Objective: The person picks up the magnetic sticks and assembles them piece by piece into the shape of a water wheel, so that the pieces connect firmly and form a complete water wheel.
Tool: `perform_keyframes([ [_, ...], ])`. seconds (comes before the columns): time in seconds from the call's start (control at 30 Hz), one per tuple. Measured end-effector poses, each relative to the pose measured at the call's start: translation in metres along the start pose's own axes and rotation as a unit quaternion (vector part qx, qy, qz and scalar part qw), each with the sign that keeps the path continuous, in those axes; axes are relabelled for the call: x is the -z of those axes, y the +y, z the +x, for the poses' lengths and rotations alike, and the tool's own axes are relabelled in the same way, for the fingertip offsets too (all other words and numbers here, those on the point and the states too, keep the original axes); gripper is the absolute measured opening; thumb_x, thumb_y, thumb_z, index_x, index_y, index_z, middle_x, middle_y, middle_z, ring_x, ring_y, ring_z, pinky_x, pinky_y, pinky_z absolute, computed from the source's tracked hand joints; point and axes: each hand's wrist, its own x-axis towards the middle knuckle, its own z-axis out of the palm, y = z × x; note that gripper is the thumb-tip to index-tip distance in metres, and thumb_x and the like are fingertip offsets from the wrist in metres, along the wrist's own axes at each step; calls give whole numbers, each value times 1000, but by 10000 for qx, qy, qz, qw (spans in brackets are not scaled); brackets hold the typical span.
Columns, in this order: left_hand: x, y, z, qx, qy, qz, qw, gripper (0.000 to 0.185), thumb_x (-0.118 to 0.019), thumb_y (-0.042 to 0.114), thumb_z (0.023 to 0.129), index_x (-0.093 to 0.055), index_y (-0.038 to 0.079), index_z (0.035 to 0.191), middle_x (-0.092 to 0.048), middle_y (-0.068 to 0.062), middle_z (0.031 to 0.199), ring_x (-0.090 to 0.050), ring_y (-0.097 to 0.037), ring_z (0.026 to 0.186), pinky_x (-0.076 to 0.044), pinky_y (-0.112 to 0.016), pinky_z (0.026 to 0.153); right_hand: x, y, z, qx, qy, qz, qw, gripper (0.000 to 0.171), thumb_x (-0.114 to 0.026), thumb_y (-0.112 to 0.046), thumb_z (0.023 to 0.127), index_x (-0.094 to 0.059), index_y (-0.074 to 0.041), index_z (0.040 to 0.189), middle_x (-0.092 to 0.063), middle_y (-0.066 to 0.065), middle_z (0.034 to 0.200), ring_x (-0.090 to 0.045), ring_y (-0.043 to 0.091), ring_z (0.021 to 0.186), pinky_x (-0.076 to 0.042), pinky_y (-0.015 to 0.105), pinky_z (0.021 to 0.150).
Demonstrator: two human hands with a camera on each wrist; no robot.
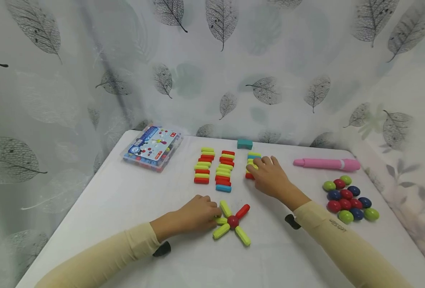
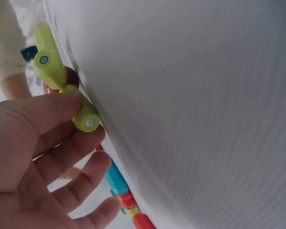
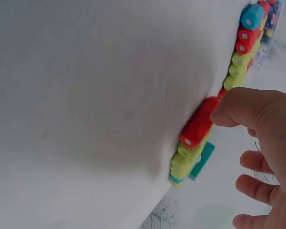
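Note:
My left hand [image 1: 198, 214] pinches a yellow-green magnetic stick [image 2: 87, 117] between thumb and forefinger. This stick joins a red ball [image 1: 233, 221], from which several other sticks spread like a star; one is a red stick [image 1: 242, 211], the rest yellow-green. My right hand [image 1: 271, 178] is over the near end of the rightmost column of sticks. In the right wrist view, its thumb reaches the end of a red stick [image 3: 199, 123], with the other fingers loosely bent. The thumb partly hides the forefinger, and no grip on that stick shows.
Two more columns of sticks [image 1: 202, 172] [image 1: 226, 167] lie left of my right hand. A clear plastic box [image 1: 151, 147] is at the back left, a teal block [image 1: 244, 144] at the back. To the right are a pink marker-like tube [image 1: 325, 163] and several coloured balls [image 1: 345, 204].

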Motion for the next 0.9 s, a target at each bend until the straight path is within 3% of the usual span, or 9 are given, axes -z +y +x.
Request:
perform_keyframes([
  [0.27,1,8,-4,74,-71,194,9998,30,-77,36,91,-72,24,118,-72,11,107,-57,-10,97,-50,-38,99,-14,-9,14,-328,-495,122,9982,47,-76,-28,88,-58,-16,129,-58,15,116,-55,36,102,-51,56,93],
  [0.43,2,13,-6,99,-69,227,9997,33,-78,37,90,-73,24,120,-73,10,110,-57,-11,98,-49,-40,102,-19,-8,19,-450,-854,144,9952,47,-76,-29,89,-58,-15,131,-61,16,124,-57,38,109,-50,58,96],
  [0.73,0,15,-9,93,79,364,9993,32,-78,38,90,-73,23,118,-73,9,108,-58,-12,98,-48,-44,104,-19,-8,21,-359,-907,12,9952,47,-79,-28,88,-61,-12,129,-66,14,117,-57,36,106,-51,57,96],
  [0.9,-4,16,-10,126,133,345,9992,31,-77,37,91,-73,21,117,-73,9,105,-57,-12,97,-48,-44,104,-7,-12,6,-458,-844,280,9950,44,-80,-27,86,-64,-12,124,-67,11,111,-59,34,101,-51,57,96],
])
